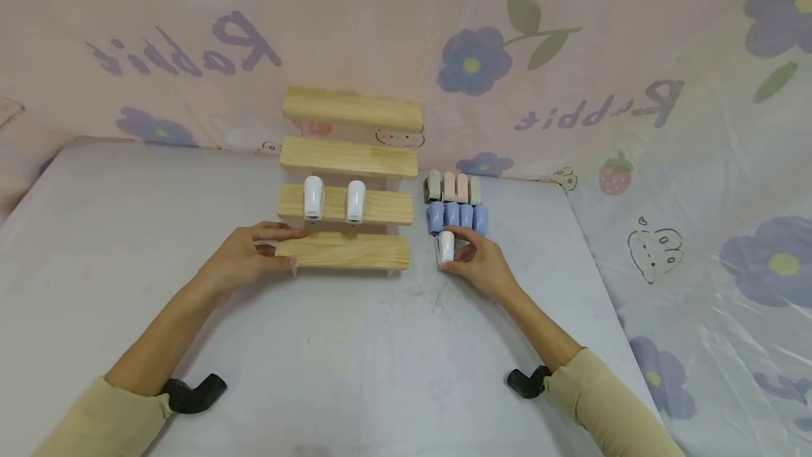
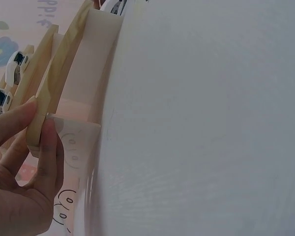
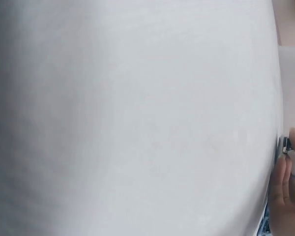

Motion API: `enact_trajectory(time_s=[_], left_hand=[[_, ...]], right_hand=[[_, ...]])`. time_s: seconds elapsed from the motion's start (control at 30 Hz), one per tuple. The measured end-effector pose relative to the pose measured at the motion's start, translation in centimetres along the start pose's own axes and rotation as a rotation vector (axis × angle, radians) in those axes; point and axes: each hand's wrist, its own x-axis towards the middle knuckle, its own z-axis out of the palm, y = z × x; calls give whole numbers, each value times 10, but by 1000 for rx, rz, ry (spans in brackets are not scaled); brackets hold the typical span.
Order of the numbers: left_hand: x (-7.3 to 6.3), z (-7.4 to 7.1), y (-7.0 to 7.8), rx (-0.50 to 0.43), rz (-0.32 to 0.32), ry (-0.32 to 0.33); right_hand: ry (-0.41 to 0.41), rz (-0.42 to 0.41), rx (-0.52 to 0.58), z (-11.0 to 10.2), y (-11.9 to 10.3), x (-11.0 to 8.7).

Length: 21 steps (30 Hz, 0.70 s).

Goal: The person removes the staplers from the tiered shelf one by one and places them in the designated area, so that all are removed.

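My left hand (image 1: 240, 259) pinches the left end of the lowest wooden shelf board (image 1: 345, 251) on a tiered rack; the left wrist view shows the thumb on one face and fingers on the other. To the rack's right, my right hand (image 1: 487, 268) grips a white mini stapler (image 1: 447, 247) between thumb and fingers, just in front of a row of blue mini staplers (image 1: 452, 214). Two more white staplers, a left one (image 1: 314, 196) and a right one (image 1: 356, 200), stand on the second board from the bottom. Only part of the right hand shows in the right wrist view.
Behind the blue row stand green and pink mini staplers (image 1: 455, 187). Two upper boards (image 1: 349, 155) of the rack hold nothing. The white tabletop (image 1: 355, 365) ends at a printed curtain (image 1: 380, 20) behind and to the right.
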Motion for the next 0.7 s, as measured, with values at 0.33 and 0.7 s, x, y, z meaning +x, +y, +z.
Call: enact_trajectory(time_s=[0.33,0.7], left_hand=[[2,0,1,0,-9,3],[2,1,0,-2,-8,14]], right_hand=[[3,13,29,1,1,-1],[0,33,55,-1,-4,-4]])
